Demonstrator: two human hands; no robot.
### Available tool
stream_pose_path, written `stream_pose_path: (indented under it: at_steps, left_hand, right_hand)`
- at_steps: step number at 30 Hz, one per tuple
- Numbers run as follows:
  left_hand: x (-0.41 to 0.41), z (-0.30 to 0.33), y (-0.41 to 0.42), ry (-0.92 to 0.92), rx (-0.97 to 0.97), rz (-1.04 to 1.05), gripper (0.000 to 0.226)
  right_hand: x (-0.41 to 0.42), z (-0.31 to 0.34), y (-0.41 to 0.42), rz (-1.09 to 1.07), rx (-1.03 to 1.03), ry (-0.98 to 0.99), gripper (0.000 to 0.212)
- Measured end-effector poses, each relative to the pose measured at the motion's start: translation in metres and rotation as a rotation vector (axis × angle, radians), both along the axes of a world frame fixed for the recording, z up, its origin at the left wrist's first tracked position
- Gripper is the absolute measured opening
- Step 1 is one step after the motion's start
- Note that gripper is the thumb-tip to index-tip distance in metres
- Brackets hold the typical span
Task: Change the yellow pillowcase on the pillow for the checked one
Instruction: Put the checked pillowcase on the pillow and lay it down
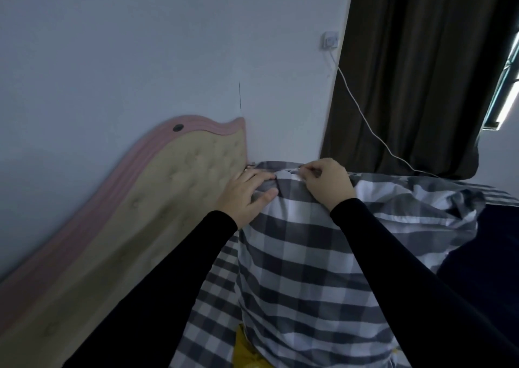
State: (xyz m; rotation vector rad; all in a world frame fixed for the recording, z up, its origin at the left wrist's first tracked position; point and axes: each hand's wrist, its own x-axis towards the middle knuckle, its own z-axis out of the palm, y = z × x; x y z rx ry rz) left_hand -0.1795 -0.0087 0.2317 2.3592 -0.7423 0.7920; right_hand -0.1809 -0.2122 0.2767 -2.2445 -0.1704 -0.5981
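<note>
We see the pillow in the checked pillowcase [303,278] standing upright beside the headboard [174,188]. Our left hand [247,196] grips its top edge; our right hand [327,183] pinches the same edge just beside. Yellow pillowcase [250,352] shows below.

No legible text, labels, brand marks, numbers or signs anywhere in view. Checked fabric, headboard, wall and curtain all unmarked; wall socket [330,40] too small to show any lettering.
</note>
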Motion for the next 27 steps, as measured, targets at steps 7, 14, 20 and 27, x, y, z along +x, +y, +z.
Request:
stream_pose_path:
  at_steps: [7,14,20,27]
  left_hand:
    - [-0.002,0.004,-0.007,0.198,-0.216,0.169,0.06]
    - [-0.005,-0.001,-0.008,0.362,-0.868,-0.115,0.041]
    - [-0.002,-0.008,0.003,0.411,-0.952,-0.159,0.035]
    - [0.004,-0.01,0.015,0.563,-0.951,-0.181,0.057]
  right_hand:
    - [-0.018,0.014,0.032,0.127,-0.08,-0.392,0.017]
    - [-0.028,-0.049,0.018,0.052,-0.381,-0.328,0.026]
    - [-0.025,-0.021,0.042,-0.03,-0.402,-0.408,0.028]
    - [-0.012,-0.012,0.061,-0.021,-0.509,-0.404,0.017]
